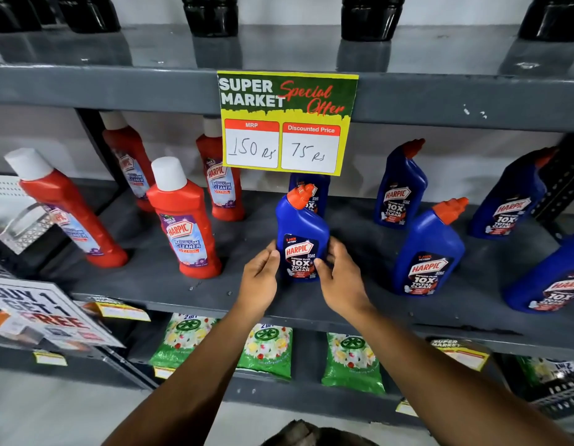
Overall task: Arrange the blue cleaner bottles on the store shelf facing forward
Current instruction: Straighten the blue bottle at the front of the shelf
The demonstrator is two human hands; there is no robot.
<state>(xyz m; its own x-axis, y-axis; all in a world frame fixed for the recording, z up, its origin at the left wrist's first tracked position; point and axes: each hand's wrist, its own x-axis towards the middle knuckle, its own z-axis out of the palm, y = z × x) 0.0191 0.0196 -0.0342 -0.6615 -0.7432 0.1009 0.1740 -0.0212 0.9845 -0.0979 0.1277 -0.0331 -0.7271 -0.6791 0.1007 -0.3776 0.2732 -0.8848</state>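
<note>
A blue cleaner bottle with an orange cap stands upright near the front of the grey middle shelf, its label facing me. My left hand grips its lower left side and my right hand its lower right side. Directly behind it a second blue bottle is half hidden by the price sign. Further right stand several more blue bottles, one at the back, one nearer the front, another against the upright and one cut off by the frame edge.
Several red bathroom cleaner bottles fill the shelf's left half. A yellow and green price sign hangs from the shelf above. Black bottles sit on the top shelf. Green packets lie on the shelf below, with a promo card at left.
</note>
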